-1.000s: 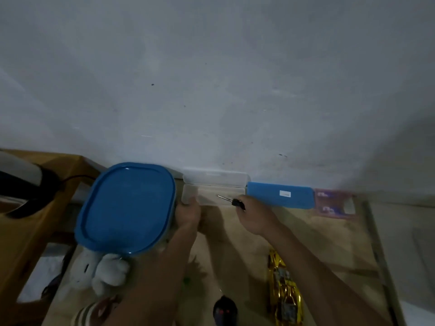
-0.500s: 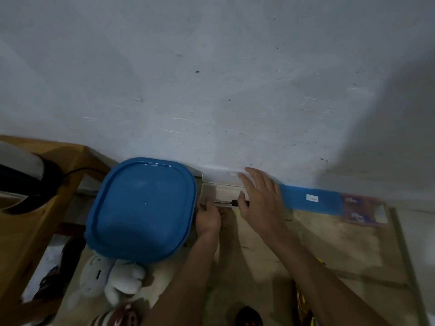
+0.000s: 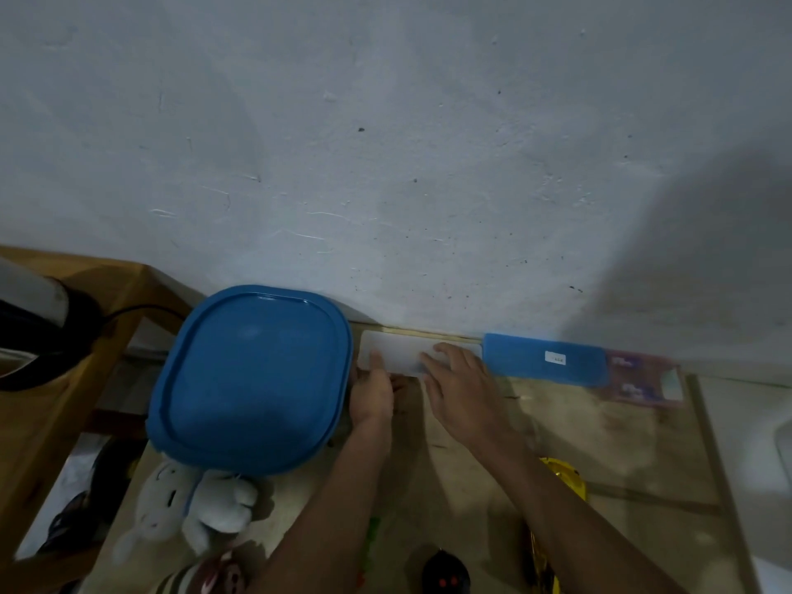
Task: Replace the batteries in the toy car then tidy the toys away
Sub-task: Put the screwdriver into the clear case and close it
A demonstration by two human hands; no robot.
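A translucent white case (image 3: 392, 355) lies against the wall with its lid down. My left hand (image 3: 372, 394) grips its front left edge, thumb on top of the lid. My right hand (image 3: 465, 385) rests flat on the right part of the lid, fingers spread, holding nothing. No screwdriver shows. The yellow toy car (image 3: 565, 480) lies on the table near me, mostly hidden under my right forearm. A small black toy with red spots (image 3: 445, 572) sits at the bottom edge.
A large box with a blue lid (image 3: 253, 379) stands just left of the case. Plush toys (image 3: 193, 503) lie in front of it. A blue case (image 3: 544, 360) and a pink packet (image 3: 643, 379) line the wall to the right. A wooden stand (image 3: 55, 400) is at left.
My right hand put the screwdriver into the open case, let go, and brought the lid down. The lid is now shut and the screwdriver is out of sight.
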